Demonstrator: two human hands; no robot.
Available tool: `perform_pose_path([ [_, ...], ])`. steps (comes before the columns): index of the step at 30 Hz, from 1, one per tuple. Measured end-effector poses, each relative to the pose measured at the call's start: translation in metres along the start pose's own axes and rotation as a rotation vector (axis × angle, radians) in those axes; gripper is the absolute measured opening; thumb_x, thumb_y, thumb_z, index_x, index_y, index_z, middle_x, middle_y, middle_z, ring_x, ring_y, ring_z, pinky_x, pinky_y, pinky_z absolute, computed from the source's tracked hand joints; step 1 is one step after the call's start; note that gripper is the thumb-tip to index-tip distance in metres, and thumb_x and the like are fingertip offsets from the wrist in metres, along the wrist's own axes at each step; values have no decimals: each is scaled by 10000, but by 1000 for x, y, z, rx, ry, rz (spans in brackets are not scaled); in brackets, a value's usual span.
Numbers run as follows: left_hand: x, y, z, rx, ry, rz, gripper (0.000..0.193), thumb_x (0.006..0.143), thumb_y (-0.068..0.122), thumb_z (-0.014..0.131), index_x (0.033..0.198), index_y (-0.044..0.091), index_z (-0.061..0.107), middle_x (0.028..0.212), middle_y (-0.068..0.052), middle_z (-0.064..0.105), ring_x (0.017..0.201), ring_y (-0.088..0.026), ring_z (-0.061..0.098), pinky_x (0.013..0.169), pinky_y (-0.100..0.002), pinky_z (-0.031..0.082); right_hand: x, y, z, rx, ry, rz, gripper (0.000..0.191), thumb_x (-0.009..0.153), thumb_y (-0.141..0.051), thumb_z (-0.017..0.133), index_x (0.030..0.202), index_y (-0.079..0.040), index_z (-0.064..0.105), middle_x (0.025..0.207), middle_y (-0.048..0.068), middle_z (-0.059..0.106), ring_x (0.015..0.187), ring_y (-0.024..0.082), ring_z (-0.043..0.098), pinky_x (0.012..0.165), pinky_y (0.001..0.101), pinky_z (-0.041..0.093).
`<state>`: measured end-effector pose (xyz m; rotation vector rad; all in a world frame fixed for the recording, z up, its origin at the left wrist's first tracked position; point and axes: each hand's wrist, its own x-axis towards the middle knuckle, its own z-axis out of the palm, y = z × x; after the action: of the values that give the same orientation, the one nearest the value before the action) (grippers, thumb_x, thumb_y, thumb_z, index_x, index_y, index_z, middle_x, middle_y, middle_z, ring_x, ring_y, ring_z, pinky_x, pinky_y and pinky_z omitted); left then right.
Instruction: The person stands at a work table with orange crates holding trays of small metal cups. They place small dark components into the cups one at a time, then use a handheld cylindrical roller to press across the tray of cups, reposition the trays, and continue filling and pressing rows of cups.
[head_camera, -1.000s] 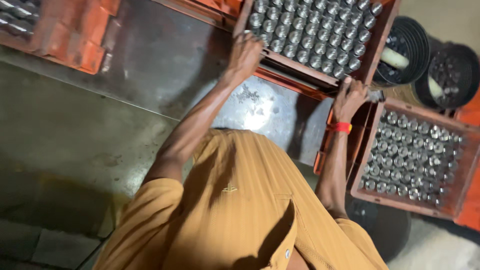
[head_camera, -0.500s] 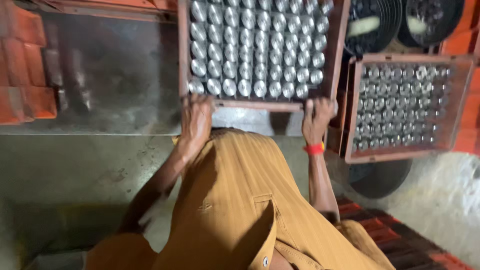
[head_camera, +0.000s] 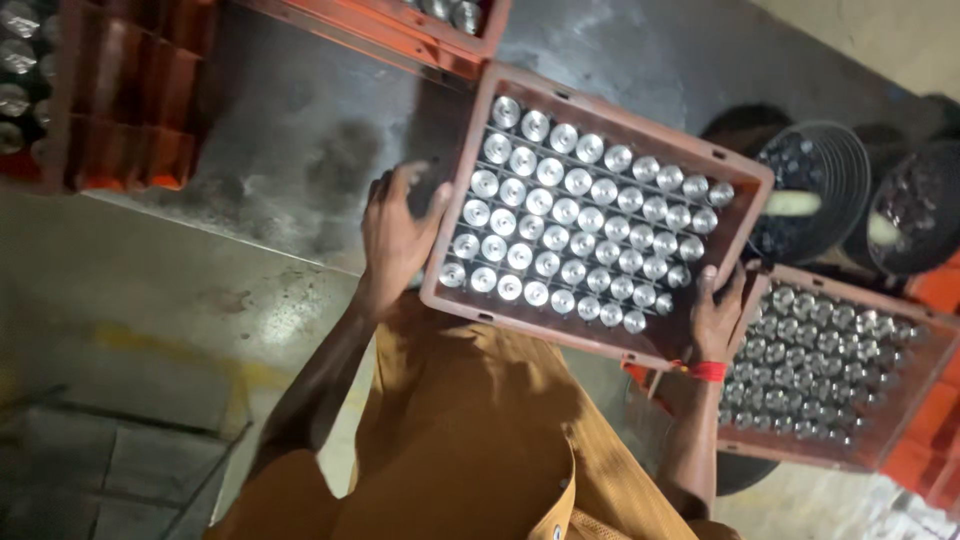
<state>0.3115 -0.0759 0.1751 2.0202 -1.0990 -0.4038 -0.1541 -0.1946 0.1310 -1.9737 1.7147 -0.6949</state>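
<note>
Person in an orange-brown shirt leans over a brown plastic crate w/ both arms stretched fwd. Left hand clamps the crate's left wall: palm flat against the outside, fingers curled over the rim, thumb side up near the corner. Left forearm runs straight down-left to a bent elbow. Right hand grips the crate's near right corner, fingers spread up over the rim, wrist bent back a bit; red wristband sits on that wrist. Right arm drops almost vertical below it. Both grips closed on the crate, so it's held btwn the two hands, tilted diagonal in view, in front of the chest over grey concrete floor.

Crate is packed w/ rows of shiny metal cylinders, standing upright, round tops showing. Just right, partly under the held one, a second crate w/ same kind of parts. Round black baskets lie beyond, upper right. Orange crates stacked upper left.
</note>
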Motion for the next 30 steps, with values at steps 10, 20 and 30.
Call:
perform_pose_path([
  [10,12,-91,124,-345,-387,-374,903,779,519,847,1383,-67,522,1248,-318,656,1157,-425,673,989,-440,537,31,60,23,-186,-125,475,911,1104,-727,381,1180,143,639,993,303,644,906,405,566,816,537,452],
  [20,52,-120,41,-284,-754,-409,887,729,493,825,1406,-13,556,1248,-278,668,1112,-415,672,931,-453,533,8,-49,69,-82,-31,572,836,1094,-732,490,1318,73,525,1022,126,641,879,267,602,757,436,492],
  [30,83,-221,-50,-751,-312,-448,614,750,267,881,1223,-47,648,1060,-157,762,976,-232,717,862,-383,560,-52,-134,166,559,-45,706,533,1076,-582,576,871,-90,553,714,-40,517,571,90,469,472,306,377],
])
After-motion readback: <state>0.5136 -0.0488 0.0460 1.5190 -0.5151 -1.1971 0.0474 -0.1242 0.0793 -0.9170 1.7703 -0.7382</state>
